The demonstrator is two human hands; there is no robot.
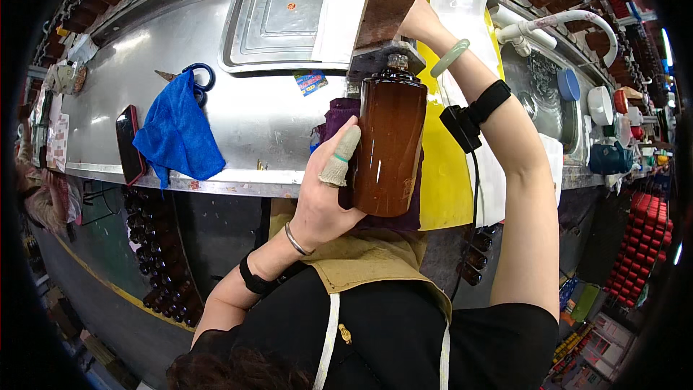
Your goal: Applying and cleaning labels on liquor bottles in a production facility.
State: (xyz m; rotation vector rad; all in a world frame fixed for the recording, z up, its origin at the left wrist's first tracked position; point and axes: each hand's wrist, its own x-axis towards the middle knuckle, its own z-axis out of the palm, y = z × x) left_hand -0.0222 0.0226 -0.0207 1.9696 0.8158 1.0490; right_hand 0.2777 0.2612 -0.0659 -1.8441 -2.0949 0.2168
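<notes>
Left hand [321, 195] fingers wrap the tall brown glass bottle [390, 146], right hand [417, 18] grips above it, can't tell its fingers, small colourful sticker [311, 82] just left of the bottle, blue cloth [177, 132] farther left.

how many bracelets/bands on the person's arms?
4. Left arm: thin silver metal bangle at the wrist and black wristband below it. Right arm: pale green jade bangle at the wrist and black strap with a small black device on the forearm. More may be hidden.
</notes>
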